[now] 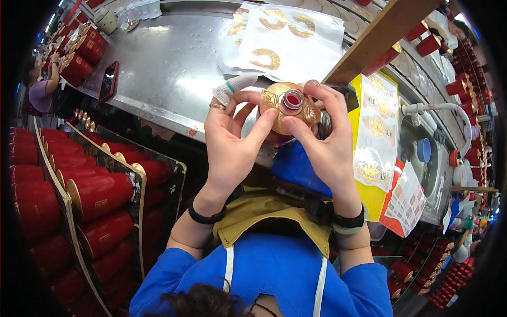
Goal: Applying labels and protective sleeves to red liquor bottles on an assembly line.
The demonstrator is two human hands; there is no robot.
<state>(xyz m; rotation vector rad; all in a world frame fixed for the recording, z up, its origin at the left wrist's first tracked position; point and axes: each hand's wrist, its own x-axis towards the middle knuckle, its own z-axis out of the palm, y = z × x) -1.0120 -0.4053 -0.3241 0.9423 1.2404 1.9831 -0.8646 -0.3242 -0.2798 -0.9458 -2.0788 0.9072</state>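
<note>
Both hands up over the steel worktop (158,68): left hand (232,142) and right hand (325,140) each pinch the gold bottle (288,105), red mouth facing up, grip pressed tight around it.

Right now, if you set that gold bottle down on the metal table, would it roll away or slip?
The gold bottle looks rounded and bulging, so laid on its side it would probably roll on the smooth steel table. Its glossy embossed surface may be somewhat slippery; both hands, left and right, grip it with several fingertips. It seems rigid, possibly breakable.
</note>
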